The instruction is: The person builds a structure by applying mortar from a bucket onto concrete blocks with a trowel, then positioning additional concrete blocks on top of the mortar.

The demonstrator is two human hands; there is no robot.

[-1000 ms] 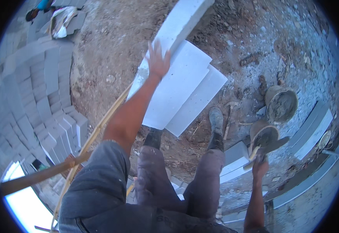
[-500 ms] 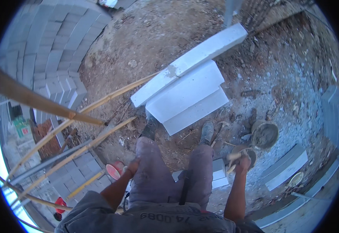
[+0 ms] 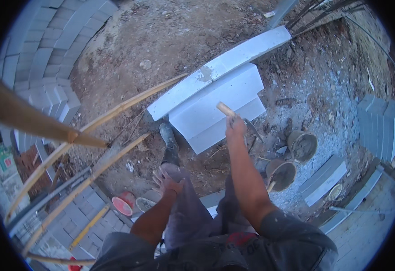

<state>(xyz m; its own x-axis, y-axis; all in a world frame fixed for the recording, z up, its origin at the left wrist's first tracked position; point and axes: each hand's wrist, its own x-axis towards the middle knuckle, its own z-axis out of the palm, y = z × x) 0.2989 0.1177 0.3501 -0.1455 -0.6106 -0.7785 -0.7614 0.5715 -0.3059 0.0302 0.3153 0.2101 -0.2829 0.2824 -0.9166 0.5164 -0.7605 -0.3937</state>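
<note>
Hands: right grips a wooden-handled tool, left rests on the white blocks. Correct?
Not quite: in the head view, the left hand is at the left knee, not on the white blocks. The right hand does grip the wooden-handled tool.

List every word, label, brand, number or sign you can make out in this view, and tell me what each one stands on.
Dark shirt, lower edge: a few dark characters, creased and blurred; I won't copy them out.
Green item, far left: a reddish mark, too small to read.
Hammer in the right hand: no lettering shows.
Pale blocks ahead: no lettering shows.
</note>
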